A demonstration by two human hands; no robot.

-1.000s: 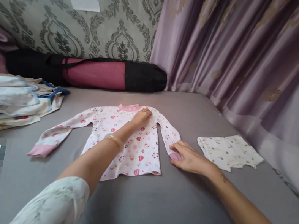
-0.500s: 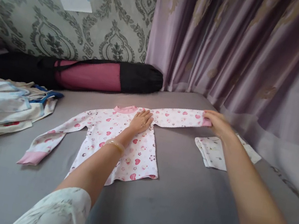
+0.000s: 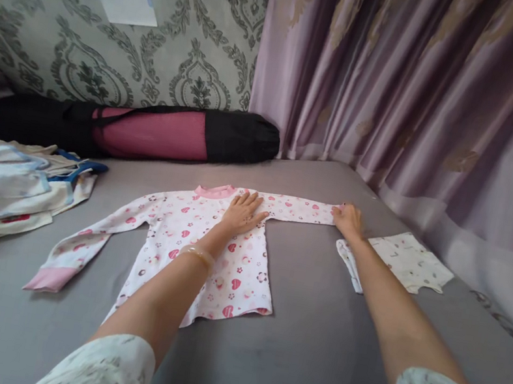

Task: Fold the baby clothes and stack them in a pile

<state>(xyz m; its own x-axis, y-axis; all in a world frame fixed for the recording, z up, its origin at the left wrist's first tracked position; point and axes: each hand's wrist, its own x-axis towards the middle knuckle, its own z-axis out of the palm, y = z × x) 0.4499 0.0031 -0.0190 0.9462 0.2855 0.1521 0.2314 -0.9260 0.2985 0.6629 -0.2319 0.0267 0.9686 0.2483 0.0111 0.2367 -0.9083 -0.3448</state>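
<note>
A child's long-sleeved shirt (image 3: 234,277), white with pink hearts and pink trim, lies spread on a grey sheet. My left hand (image 3: 243,213) rests flat on its upper part beside the collar, fingers spread. At the end of the sleeve on the right, my right hand (image 3: 349,221) pinches the cuff, which it mostly hides. That sleeve is stretched out straight; the one on the left slants down toward me. My left forearm covers part of the shirt's body.
Beyond my right forearm lies a folded white printed garment (image 3: 407,262). A pile of folded clothes (image 3: 4,187) sits on the left. Along the patterned wall rests a long black and pink bag (image 3: 158,131). Purple curtains (image 3: 387,69) hang at the right, touching the grey sheet (image 3: 297,358).
My right hand has moved a little left and down with the cuff, and the sleeve now lies lower. My left hand stays on the shirt, its fingers more spread.
</note>
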